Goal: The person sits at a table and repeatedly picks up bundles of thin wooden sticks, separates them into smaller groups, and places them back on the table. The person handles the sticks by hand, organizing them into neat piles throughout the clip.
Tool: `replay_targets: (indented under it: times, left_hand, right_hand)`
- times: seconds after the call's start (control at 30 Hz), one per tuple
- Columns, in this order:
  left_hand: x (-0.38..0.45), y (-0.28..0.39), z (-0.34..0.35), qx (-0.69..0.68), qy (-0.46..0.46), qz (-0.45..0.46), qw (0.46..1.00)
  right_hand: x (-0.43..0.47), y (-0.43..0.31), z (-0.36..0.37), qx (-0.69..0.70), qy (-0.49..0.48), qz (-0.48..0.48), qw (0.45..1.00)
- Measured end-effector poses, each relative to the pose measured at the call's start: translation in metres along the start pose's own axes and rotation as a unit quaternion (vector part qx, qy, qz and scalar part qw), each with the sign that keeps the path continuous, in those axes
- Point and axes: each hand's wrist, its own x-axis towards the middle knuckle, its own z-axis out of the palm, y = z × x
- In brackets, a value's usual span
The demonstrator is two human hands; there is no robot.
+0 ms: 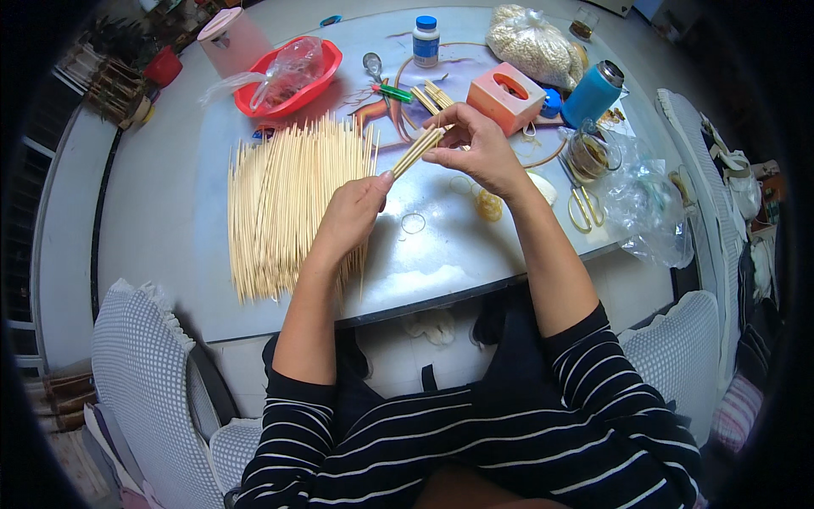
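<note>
My left hand [356,213] grips a small bundle of thin wooden sticks [412,156], which slants up to the right above the table. At the far end of this bundle, the thumb and fingers of my right hand [474,143] curl around the tips. Whether a rubber band is between those fingers is too small to tell. A wide pile of loose wooden sticks [286,210] lies to the left, partly behind my left forearm. Beyond my right hand are more bundled sticks [439,95]. One rubber band [413,223] lies below the held bundle, and a heap of rubber bands [489,205] sits beside my right forearm.
Scissors [586,209], a glass mug [588,156] and a plastic bag [648,203] are at the right. Farther back stand a tissue box [507,98], blue flask [593,95], white bottle [426,44] and red basin [324,73]. The table's front edge [439,302] runs before my lap.
</note>
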Motion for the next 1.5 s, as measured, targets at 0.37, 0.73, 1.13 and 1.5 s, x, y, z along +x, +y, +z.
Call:
replay_targets:
  times: [0.37, 0.73, 1.13, 1.5]
  left_hand:
    - [-0.009, 0.031, -0.003, -0.231, -0.049, -0.039, 0.971]
    - [-0.003, 0.017, 0.013, -0.233, -0.02, 0.061, 0.97]
    - [-0.017, 0.041, -0.018, 0.309, 0.171, 0.174, 0.919]
    - [-0.007, 0.02, -0.007, 0.234, 0.064, 0.086, 0.966]
  right_hand:
    - [0.0, 0.007, 0.007, 0.133, -0.113, 0.052, 0.983]
    - [-0.003, 0.007, 0.014, 0.662, -0.076, 0.081, 0.741]
    - [-0.006, -0.007, -0.004, 0.344, -0.051, 0.118, 0.93]
    - [-0.005, 0.003, 0.028, 0.057, -0.004, -0.01, 0.998]
